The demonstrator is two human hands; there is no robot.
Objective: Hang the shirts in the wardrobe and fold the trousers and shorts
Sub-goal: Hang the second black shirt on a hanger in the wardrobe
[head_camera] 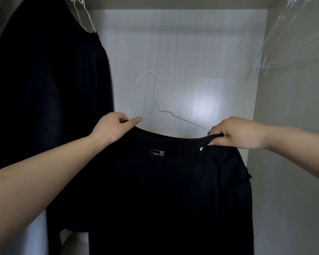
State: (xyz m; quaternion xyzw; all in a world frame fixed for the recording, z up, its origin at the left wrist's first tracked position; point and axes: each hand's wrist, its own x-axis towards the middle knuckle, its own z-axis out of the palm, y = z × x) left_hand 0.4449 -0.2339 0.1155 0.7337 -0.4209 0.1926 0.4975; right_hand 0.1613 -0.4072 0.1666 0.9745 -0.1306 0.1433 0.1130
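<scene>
Soft, matte black shirt (155, 190), knit and limp, held up inside a pale wardrobe (201, 61) with smooth, faintly glossy panels. Threaded through its wide scooped neckline, a thin white wire hanger (156, 100) with a curved hook, standing free above the collar, not on any rail. Left hand (111, 128) at the left end of the neckline, fingers curled round the fabric, pinching it together with the hanger's left arm. Right hand (234, 134) at the right end, grip pinching the stretched collar band between thumb and fingers. Between the two grips, a sagging neckline; below, a small label (157, 153) and a white tag. Far left, a hung dark garment (50, 80) on white wire. Upper right, clear plastic hangers (291, 37), blurred.
</scene>
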